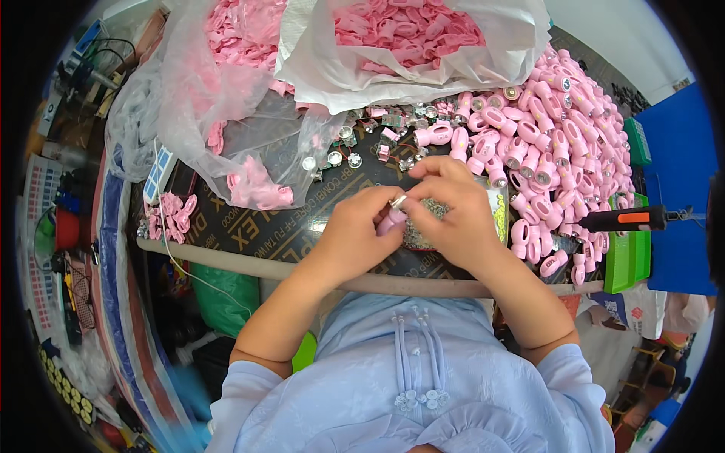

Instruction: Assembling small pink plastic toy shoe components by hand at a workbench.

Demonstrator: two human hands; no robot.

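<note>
Head view, left corner of surface: a small heap of pink pieces (172,219) sits by the near left corner of the surface (291,226), just beside a blue-and-white box (159,174).
Plastic bag: to the right of that, a translucent bag (291,140) sprawls from the far edge toward the middle, pink parts inside.
Dark board: between the bag and the near edge the printed board shows, giving the left arm some room sideways.
Lens assemblies: small wired parts with clear lenses (335,158) lie past the hands, toward the far edge.
Left hand: the left hand (359,226) has its fingers curled round a pink casing (390,222), over the middle of the near edge.
Pink casing: lies between both hands, inside the left one's grasp; its long axis slants away and rightward, silvery end (398,202) toward the right thumb.
Right hand: the right hand (453,215) has its fingers bent, thumb right by that silvery end; whether it pinches it, I cannot tell.
Tray of small bits: a tray (415,246) shows partly under the right hand.
Pink pile: a big heap of casings (566,143) crowds the right edge, leaving the right arm tighter room.
</note>
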